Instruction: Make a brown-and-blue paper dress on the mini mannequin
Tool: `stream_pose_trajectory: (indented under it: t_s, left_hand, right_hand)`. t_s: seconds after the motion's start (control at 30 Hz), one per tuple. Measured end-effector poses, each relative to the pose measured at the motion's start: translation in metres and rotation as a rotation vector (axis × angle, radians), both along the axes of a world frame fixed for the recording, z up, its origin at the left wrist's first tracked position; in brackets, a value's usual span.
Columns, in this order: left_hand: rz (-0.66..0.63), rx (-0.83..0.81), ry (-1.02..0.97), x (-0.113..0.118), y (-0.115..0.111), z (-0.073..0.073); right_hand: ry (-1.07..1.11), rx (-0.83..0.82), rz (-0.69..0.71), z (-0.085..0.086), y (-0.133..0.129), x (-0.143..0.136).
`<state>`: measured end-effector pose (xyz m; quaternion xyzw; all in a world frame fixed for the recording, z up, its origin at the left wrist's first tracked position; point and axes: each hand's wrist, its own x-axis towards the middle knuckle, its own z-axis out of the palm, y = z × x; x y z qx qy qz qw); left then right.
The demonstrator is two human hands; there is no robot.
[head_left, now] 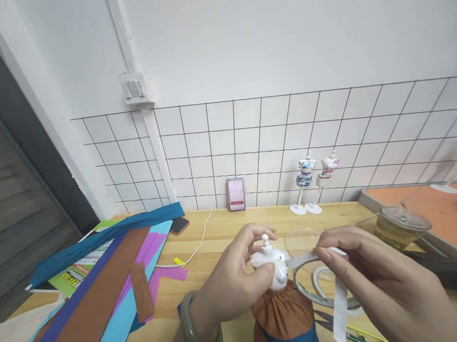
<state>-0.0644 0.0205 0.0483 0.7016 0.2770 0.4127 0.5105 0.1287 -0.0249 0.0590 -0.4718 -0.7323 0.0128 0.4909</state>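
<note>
My left hand (241, 272), with a green bangle at its wrist, is closed round the white torso of a small mannequin (281, 275) with a knob on top. Below the torso hangs a gathered brown and blue skirt (283, 319). A strip of white tape (341, 312) is pinched between the thumb and fingers of my right hand (374, 269). One end of the tape reaches the torso's right side, while the other hangs down. Behind the tape lie tape rolls (309, 288) on the wooden table (219, 233).
Coloured fabric strips (114, 290) spread over the left side. Scissors (357, 333) lie beneath my right hand. Farther back are a phone (236, 194), two small mannequins on stands (304, 178), and a lidded cup (402, 224) beside an orange surface (436, 201).
</note>
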Motion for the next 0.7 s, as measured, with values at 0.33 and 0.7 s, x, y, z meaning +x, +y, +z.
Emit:
stream_pose_trajectory:
  t_s: [0.33, 0.7]
  left_hand:
    - [-0.047, 0.046, -0.11, 0.006, -0.011, -0.001]
    - [0.011, 0.316, 0.091, 0.014, 0.001, 0.008]
  right_hand:
    - [0.008, 0.017, 0.003, 0.005, -0.011, 0.0]
    - [-0.165, 0.002, 0.122, 0.027, -0.014, 0.005]
